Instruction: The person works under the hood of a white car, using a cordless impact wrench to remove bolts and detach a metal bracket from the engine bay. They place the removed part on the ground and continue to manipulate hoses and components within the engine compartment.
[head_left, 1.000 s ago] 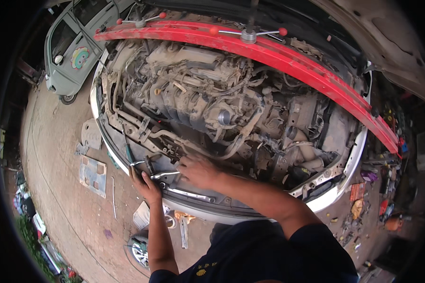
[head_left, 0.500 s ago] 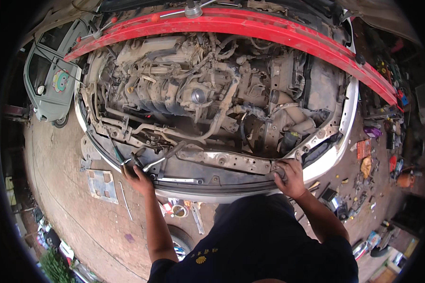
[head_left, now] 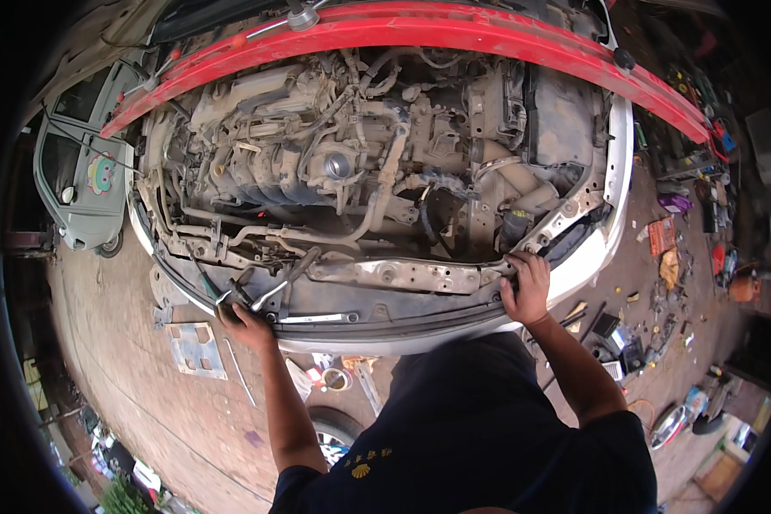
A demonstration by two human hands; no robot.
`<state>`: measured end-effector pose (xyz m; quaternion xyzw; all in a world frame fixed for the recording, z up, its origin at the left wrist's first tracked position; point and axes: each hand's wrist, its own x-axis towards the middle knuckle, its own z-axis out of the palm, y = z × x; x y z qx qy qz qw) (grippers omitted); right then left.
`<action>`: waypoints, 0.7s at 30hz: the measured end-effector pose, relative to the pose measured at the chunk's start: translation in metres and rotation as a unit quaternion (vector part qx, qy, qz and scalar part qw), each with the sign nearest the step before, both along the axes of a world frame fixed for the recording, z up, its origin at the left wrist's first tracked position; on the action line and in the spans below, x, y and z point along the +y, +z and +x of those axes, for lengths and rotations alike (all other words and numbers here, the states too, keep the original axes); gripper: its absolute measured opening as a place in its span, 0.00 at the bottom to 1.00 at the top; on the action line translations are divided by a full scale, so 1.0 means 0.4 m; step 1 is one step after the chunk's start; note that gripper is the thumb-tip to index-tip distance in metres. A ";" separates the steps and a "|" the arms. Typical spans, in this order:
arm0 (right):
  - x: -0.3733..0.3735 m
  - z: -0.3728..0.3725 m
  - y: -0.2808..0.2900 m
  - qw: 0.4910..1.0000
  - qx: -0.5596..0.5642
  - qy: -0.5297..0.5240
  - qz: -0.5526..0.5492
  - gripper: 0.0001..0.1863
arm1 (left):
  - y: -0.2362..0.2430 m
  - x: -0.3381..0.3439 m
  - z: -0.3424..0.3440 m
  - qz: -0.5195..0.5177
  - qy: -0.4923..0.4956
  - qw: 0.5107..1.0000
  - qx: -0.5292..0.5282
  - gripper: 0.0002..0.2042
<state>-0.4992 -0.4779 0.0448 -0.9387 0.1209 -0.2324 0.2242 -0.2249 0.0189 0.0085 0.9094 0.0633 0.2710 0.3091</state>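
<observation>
On the far left, a grey-green small vehicle (head_left: 81, 184) stands well apart from the opened car. A slim green-handled tool (head_left: 206, 280) leans at the car's front edge. Just right of it, the left hand (head_left: 248, 327) sits low on that edge, its fingers bent among the tools; whether they are apart or clamped on one cannot be told. Near its fingertips, a slanting silver metal wrench (head_left: 270, 296) props up, and a long flat chrome wrench (head_left: 319, 319) lies on the dark grey plastic panel (head_left: 428, 303). A nudge from the left hand could plausibly send either wrench over the curved rim, or tip the slanting one into the dirty engine bay (head_left: 270, 167). Behind the panel runs a dusty beige metal crossbar (head_left: 385, 275). At its right end rests the right hand (head_left: 531, 284), thumb apart from bent fingers; whether it clamps on anything cannot be told. If weight slid along the bare metal there, an edge could scrape the fingers. Farther right curves the glossy white bodywork (head_left: 589, 264).
</observation>
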 end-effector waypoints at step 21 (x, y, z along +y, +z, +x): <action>0.045 -0.092 -0.020 0.967 -0.144 -0.211 0.020 0.24 | -0.014 0.076 0.067 0.017 -0.015 1.000 -0.018 0.32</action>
